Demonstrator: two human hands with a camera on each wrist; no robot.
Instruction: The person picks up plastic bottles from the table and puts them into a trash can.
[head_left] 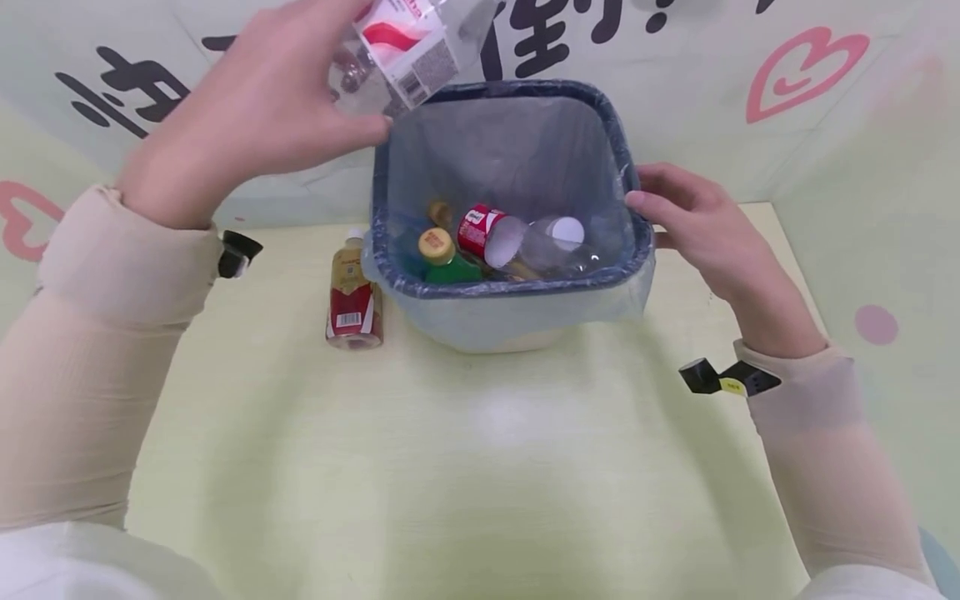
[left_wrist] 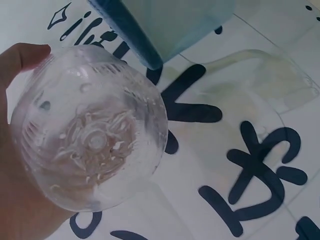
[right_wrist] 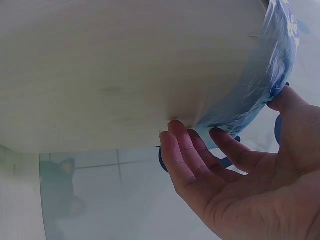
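My left hand [head_left: 255,108] grips a clear plastic bottle [head_left: 408,50] with a red and white label, raised at the upper left edge of the trash bin [head_left: 517,289]. Its clear, ridged base [left_wrist: 95,142] faces the camera in the left wrist view. Across the bin, my right hand [head_left: 708,225] holds the right rim, thumb on top and fingers curled underneath against the plastic liner [right_wrist: 245,107]. Inside the bin lie a red container [head_left: 474,229], a green bottle [head_left: 453,271] with a yellow cap and a clear bottle with a white cap [head_left: 567,232].
Left of the bin, close to its side, is a bottle [head_left: 354,300] with a red and gold label. The pale table [head_left: 495,475] extends toward me. Behind the bin rises a wall [head_left: 697,92] with dark lettering and pink hearts.
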